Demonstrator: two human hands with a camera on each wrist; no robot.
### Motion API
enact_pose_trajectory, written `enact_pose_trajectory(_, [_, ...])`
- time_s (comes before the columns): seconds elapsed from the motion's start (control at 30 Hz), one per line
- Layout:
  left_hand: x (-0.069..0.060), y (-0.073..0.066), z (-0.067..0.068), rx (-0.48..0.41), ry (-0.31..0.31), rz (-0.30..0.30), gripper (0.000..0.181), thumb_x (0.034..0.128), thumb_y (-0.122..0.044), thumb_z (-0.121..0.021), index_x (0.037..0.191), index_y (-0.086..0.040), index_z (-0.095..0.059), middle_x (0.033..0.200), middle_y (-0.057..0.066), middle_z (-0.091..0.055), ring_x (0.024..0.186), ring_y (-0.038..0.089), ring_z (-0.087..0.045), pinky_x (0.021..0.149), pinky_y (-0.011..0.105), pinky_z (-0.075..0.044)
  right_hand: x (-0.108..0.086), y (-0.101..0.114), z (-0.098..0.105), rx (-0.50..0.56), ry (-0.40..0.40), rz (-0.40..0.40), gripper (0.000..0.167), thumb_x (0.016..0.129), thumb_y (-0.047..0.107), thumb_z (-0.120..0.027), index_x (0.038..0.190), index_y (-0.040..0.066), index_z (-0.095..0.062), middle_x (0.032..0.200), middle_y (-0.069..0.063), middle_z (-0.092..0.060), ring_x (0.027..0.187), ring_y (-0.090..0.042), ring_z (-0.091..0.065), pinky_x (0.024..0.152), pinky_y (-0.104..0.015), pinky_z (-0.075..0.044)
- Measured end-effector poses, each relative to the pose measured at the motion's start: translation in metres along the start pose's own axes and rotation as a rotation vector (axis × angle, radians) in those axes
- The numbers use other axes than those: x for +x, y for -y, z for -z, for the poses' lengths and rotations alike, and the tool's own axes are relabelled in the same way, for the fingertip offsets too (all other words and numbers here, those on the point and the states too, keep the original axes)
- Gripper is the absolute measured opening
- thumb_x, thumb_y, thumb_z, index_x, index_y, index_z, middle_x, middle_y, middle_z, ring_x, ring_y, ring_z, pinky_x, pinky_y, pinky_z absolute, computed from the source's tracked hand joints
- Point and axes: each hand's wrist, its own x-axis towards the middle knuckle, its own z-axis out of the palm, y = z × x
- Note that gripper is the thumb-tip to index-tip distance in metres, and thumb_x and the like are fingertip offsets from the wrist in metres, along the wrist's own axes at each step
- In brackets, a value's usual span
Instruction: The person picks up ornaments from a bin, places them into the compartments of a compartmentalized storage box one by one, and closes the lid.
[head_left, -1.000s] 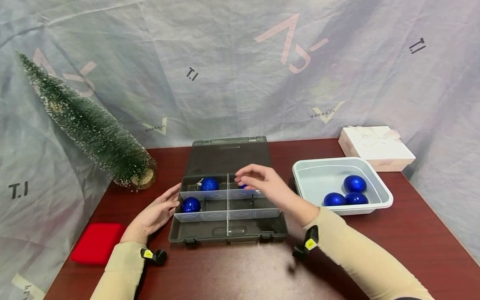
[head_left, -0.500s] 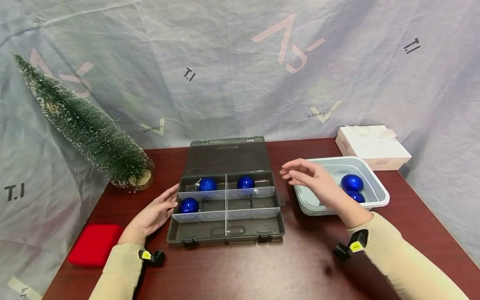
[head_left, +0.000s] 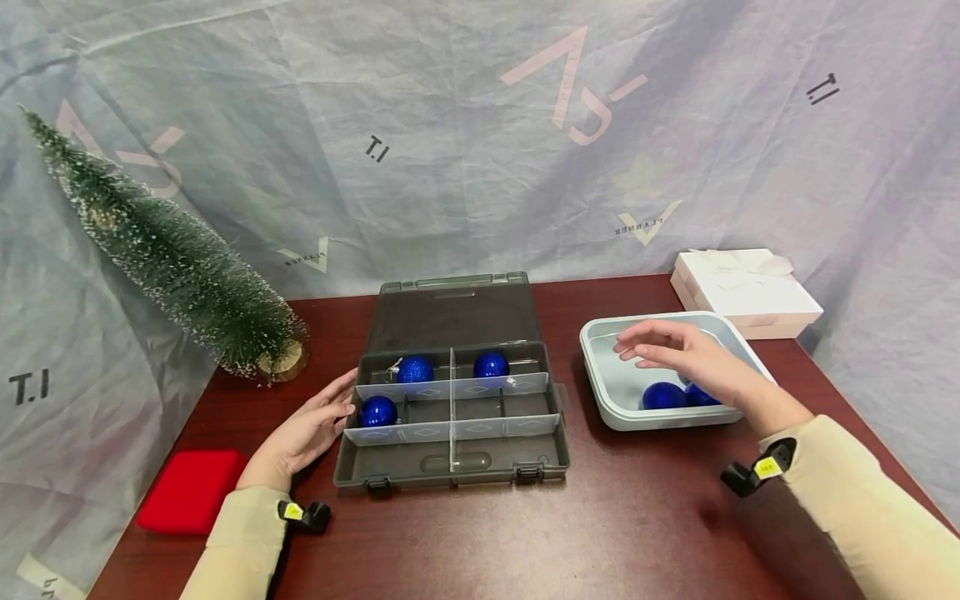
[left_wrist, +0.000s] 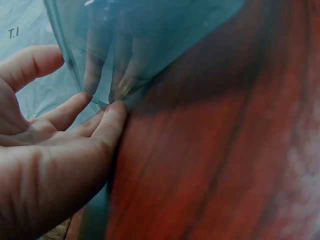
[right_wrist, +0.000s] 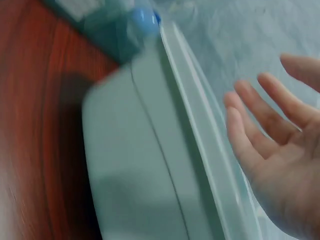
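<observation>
On the table lies a grey see-through compartment box with its lid folded back. A glittery blue bauble sits in its back left compartment, a second blue bauble in the back right. A shiny blue bauble lies in the middle row at the left. My left hand rests against the box's left side, fingertips touching its wall. Above the pale plastic tub hovers my right hand, fingers loosely bent and holding nothing. Shiny blue baubles in the tub are partly hidden by that hand.
A snowy artificial Christmas tree leans at the back left. The red square item lies near the left edge. Behind the tub sits a white gift box with a ribbon bow. A printed cloth hangs behind the table.
My right hand has left the box's back right compartment, uncovering a blue bauble there, and has moved right over the tub. The left hand stays at the box's side.
</observation>
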Motion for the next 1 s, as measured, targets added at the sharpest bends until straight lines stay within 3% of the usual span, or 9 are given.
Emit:
enact_pose_trajectory(0.17, [0.000,0.000,0.000,-0.001,-0.002,0.002,0.076,0.1014,0.001,-0.044,0.164,-0.004,-0.001,0.169,0.015,0.009,0.153,0.032,0.014,0.119,0.057,0.007,-0.005,-0.013,0.027,-0.088,0.102,-0.024,0.033,0.104,0.005,-0.056,0.132,-0.012,-0.056,0.125,-0.030,-0.064,0.114,-0.028,-0.067,0.093,-0.032,-0.054])
enact_pose_trajectory(0.37, [-0.003,0.000,0.000,0.022,-0.009,0.010,0.076,0.1020,-0.001,-0.044,0.164,-0.005,0.000,0.169,0.014,0.012,0.152,0.033,0.017,0.118,0.059,0.009,-0.009,-0.023,0.039,-0.271,0.222,-0.074,0.033,0.100,0.010,-0.063,0.130,-0.003,-0.062,0.123,-0.020,-0.068,0.114,-0.027,-0.066,0.091,-0.024,-0.051])
enact_pose_trajectory(0.73, [-0.006,0.003,0.001,0.022,-0.012,0.008,0.076,0.1016,-0.001,-0.045,0.164,-0.003,0.000,0.169,0.015,0.012,0.152,0.032,0.018,0.118,0.059,0.009,-0.004,-0.028,0.038,-0.259,0.388,-0.134,0.033,0.096,0.008,-0.069,0.125,-0.007,-0.062,0.121,-0.022,-0.067,0.111,-0.031,-0.067,0.092,-0.025,-0.052])
enact_pose_trajectory(1.0, [-0.002,0.001,0.000,0.026,-0.006,0.003,0.075,0.1023,-0.001,-0.044,0.164,-0.004,-0.001,0.169,0.015,0.012,0.153,0.032,0.017,0.118,0.059,0.009,-0.001,-0.022,0.043,-0.339,0.450,-0.168,0.034,0.094,0.012,-0.072,0.124,-0.002,-0.066,0.120,-0.014,-0.069,0.113,-0.030,-0.065,0.092,-0.028,-0.052])
